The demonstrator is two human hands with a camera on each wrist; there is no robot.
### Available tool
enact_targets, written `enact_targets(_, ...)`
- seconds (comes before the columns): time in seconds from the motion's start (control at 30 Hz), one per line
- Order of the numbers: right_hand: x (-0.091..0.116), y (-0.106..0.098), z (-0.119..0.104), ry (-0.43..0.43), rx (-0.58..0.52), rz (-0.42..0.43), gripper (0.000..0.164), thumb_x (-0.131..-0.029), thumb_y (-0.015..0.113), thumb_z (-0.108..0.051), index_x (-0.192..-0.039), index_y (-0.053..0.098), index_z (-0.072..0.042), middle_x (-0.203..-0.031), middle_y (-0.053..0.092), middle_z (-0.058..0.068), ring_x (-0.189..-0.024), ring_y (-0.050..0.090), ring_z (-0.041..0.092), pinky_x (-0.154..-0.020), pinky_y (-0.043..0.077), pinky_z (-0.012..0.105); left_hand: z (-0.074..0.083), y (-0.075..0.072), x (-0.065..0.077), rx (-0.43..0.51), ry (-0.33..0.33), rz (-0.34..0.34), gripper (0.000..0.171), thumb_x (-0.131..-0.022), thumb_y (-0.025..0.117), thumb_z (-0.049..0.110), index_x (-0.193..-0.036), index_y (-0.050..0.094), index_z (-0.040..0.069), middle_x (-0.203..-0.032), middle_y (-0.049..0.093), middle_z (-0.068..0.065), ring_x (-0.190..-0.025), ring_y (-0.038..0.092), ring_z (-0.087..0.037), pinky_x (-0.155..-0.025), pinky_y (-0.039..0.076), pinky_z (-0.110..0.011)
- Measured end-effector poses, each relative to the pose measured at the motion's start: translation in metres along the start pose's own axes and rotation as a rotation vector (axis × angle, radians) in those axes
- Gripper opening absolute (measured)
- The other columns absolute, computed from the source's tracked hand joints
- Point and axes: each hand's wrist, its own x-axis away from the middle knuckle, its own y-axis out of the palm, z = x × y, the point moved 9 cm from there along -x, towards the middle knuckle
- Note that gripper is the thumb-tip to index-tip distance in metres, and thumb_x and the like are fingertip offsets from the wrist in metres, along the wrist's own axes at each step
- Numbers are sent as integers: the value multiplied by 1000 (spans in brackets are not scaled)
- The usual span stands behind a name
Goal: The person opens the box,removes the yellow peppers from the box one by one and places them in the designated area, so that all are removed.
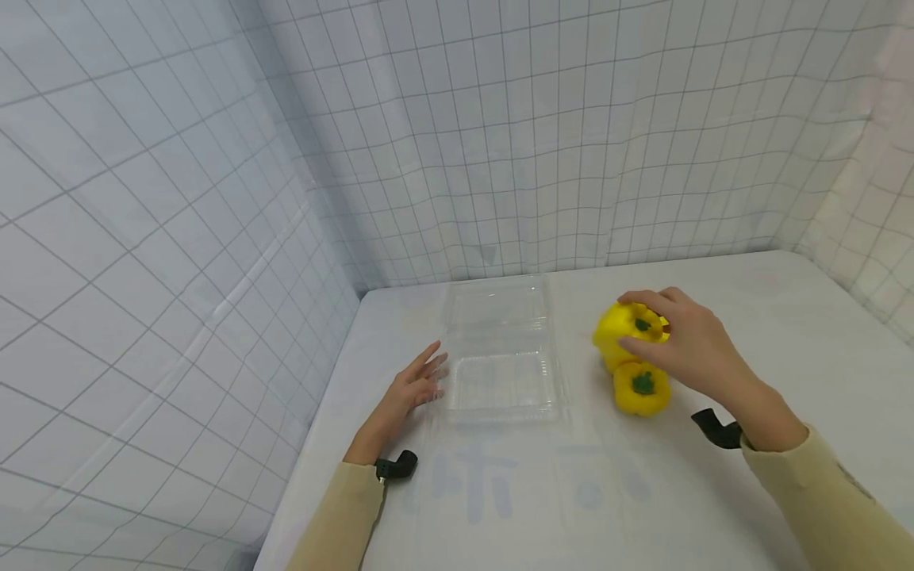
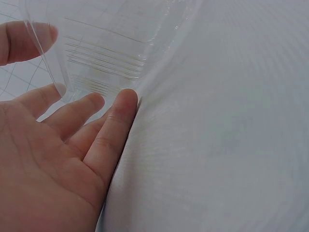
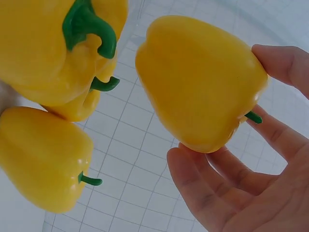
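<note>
My right hand (image 1: 693, 341) holds a yellow bell pepper (image 3: 200, 82) between thumb and fingertips, its short green stem turned toward the palm. More yellow bell peppers (image 3: 41, 159) cluster close by; in the head view one of them (image 1: 631, 403) lies nearest to me, just below the right hand. On the left, a clear plastic clamshell box (image 1: 503, 414) lies with its lid (image 1: 500, 308) folded back away from me. My left hand (image 1: 405, 396) is at the box's left side, fingers loosely extended, with fingertips right at the clear wall in the left wrist view.
Everything stands on a white-covered table (image 1: 521, 515) with faint bluish marks near me. White grid-patterned cloth (image 1: 485, 159) hangs behind the table and along both sides. Each wrist carries a small black camera mount (image 1: 397, 465).
</note>
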Motion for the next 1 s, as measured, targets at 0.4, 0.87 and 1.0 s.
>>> enact_targets(0.4,16,-17,18,53,9,17,52,-87,78,-42,-132,63,-22,-113,56,11,-92,55,30,-72,48,45,-1,0,0,-3,-11,2,74,-99,50,1,-162,21,27,-162,32,-4,-146,34,-28,-103,43,-35)
enact_targets(0.87,29,-31,38,79,58,50,52,-86,80,-42,-131,65,-20,-103,56,9,-80,49,26,-60,42,32,-5,-2,0,28,-28,10,71,-100,48,1,-162,23,26,-161,34,-3,-145,36,-27,-104,43,-38)
enact_targets(1.0,32,-36,44,118,61,58,53,-86,79,-46,-130,65,-21,-104,56,9,-83,51,29,-63,43,36,-4,-2,0,22,-21,7,72,-100,49,2,-162,22,25,-161,33,-3,-145,35,-28,-105,42,-38)
